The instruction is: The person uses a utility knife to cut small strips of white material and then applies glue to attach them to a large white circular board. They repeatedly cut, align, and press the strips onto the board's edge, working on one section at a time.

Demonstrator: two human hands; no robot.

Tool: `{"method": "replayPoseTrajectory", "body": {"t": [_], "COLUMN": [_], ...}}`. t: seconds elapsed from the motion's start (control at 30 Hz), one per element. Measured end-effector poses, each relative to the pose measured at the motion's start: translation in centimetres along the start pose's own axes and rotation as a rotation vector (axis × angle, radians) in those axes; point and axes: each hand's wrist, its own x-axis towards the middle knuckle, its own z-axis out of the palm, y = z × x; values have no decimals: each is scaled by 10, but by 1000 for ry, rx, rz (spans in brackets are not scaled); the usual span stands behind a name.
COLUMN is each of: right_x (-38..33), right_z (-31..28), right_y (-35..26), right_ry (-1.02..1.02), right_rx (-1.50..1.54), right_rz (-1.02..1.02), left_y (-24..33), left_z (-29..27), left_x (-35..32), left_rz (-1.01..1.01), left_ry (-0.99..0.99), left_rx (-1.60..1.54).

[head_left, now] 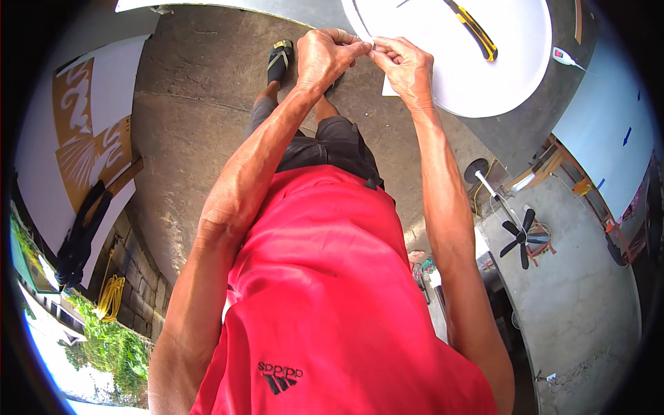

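A: How do the person's two hands stand?

B: The left hand (321, 61) and the right hand (411, 72) meet almost tip to tip. The fingers of both are pinched closed on a small white piece (372, 43).

A: How would that piece handle?

B: It looks very light and thin, probably pliable rather than stiff. Its material cannot be told, but a thing that small would more likely bend or slip than weigh on the grip.

A: Where is it best held?

B: At its edges, with a light pinch from each side. The hands seem to have it about so, thumbs toward each other.

A: And where does it lie?

B: Right between the two sets of fingertips, mostly covered by them. A thin curved strip (357, 22) runs off just beyond the fingers; whether the piece is its end cannot be told.

A: What else is near?

B: A round white board (484, 90) spreads beyond and to the right of the fingers; whether the right hand touches it is unclear. A yellow and black utility knife (477, 34) lies on that board, to the right of the fingers and well apart from them.
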Motion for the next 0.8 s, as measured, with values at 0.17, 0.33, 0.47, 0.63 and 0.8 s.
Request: {"method": "replayPoseTrajectory", "body": {"t": [0.17, 0.33, 0.47, 0.63, 0.8], "right_x": [-1, -2, -3, -1, 3], "right_z": [4, 2, 2, 0, -2], "right_y": [0, 0, 1, 2, 3], "right_ry": [42, 65, 53, 24, 1], "right_rx": [100, -14, -21, -21, -27], "right_rz": [58, -28, -46, -51, -50], "left_y": [-2, -3, -6, -7, -6], "left_z": [1, 2, 4, 4, 4], "left_x": [3, 2, 2, 1, 4], "left_rz": [20, 63, 54, 48, 28], "left_ry": [-6, 7, 13, 17, -2], "left_rx": [38, 38, 29, 10, 22]}}
